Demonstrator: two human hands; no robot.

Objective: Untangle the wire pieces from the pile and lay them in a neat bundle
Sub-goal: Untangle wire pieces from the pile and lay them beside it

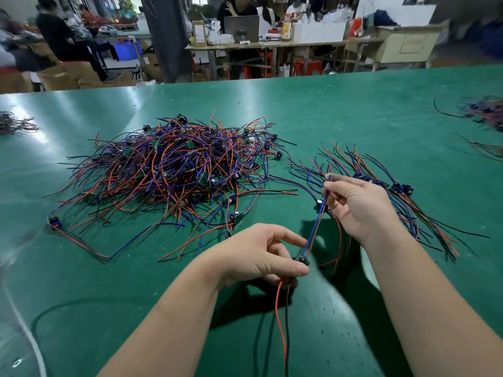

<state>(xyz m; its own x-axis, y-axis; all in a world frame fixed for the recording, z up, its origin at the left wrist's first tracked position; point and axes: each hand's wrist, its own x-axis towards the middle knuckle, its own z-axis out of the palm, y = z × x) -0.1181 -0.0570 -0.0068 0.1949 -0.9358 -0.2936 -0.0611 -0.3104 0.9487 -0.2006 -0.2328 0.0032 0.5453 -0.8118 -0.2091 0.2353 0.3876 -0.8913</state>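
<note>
A big tangled pile of red, blue and black wire pieces (174, 170) with small circuit boards lies on the green table (353, 110), left of centre. To its right, a fanned bundle of the same pieces (386, 183) lies roughly side by side. Between my hands stretches one wire piece (315, 224). My left hand (261, 254) pinches its small black component end, with a red and a black lead hanging down below. My right hand (359, 205) pinches the blue and red wires higher up, just in front of the bundle.
More wire clusters lie at the far right edge (484, 112) and far left edge (16, 123) of the table. A white cable (24, 322) curves along the near left. Beyond the table, people stand at benches with boxes and a laptop.
</note>
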